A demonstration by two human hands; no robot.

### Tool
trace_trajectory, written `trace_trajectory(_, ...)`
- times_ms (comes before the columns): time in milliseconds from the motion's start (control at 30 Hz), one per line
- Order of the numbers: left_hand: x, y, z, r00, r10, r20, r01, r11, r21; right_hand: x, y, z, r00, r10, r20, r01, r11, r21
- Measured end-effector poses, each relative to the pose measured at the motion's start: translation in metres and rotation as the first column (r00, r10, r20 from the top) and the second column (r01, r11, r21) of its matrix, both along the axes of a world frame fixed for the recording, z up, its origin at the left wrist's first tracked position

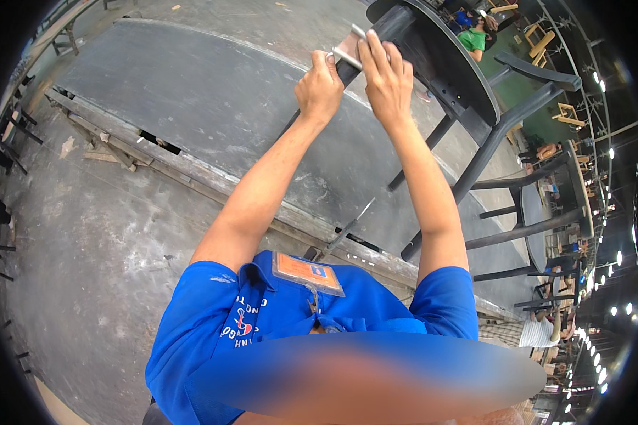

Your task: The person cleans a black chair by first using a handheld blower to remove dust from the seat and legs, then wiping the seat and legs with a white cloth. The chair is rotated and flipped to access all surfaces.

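Observation:
A black wooden chair (443, 67) lies tipped on the workbench, its seat's underside toward me. One of its legs (391, 27) slants down to the left between my hands. Across that leg lies a small tan sheet with pale rolled edges (348, 47); its exact kind I cannot make out. My left hand (320, 91) is closed in a pinch at the sheet's near left edge, against the leg. From the right, my right hand (388, 81) grips the sheet's other side, its fingers pressed together over it and the thumb hidden.
The long dark workbench (213, 92) has a worn wooden edge and gaps along its near side. A second black chair (535, 223) stands to the right. A thin pale strip (349, 228) lies near the bench's edge. Far right, people (473, 41) and unpainted chair frames (539, 44) show.

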State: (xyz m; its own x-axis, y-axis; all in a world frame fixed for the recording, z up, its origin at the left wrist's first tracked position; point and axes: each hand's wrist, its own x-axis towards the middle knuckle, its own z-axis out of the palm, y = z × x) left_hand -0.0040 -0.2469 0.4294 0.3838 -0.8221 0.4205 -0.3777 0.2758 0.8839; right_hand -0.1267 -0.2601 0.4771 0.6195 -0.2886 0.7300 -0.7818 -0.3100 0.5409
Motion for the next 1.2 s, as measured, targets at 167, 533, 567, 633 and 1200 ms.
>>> trace_trajectory(167,0.001,-0.007,0.0,1.0,-0.007,-0.016,0.006,0.998,-0.07,-0.009,-0.009,0.019,0.99,-0.024,0.138,0.04,0.992,-0.117)
trace_trajectory(533,0.008,-0.007,-0.006,0.997,-0.053,-0.053,0.044,0.986,-0.158,-0.005,-0.039,0.015,0.856,0.105,0.507,-0.172,0.981,0.088)
trace_trajectory(567,0.009,-0.005,-0.007,0.996,-0.064,-0.064,0.053,0.987,-0.152,-0.006,-0.043,0.021,0.828,0.099,0.553,-0.16,0.985,0.064)
trace_trajectory(633,0.011,-0.005,-0.007,0.997,-0.063,-0.048,0.056,0.989,-0.14,-0.005,-0.042,0.022,0.803,0.06,0.593,-0.176,0.974,0.139)
trace_trajectory(1200,0.02,-0.005,-0.015,0.998,-0.031,-0.062,0.017,0.976,-0.218,-0.005,0.013,0.042,0.853,0.163,0.495,-0.164,0.986,-0.043)
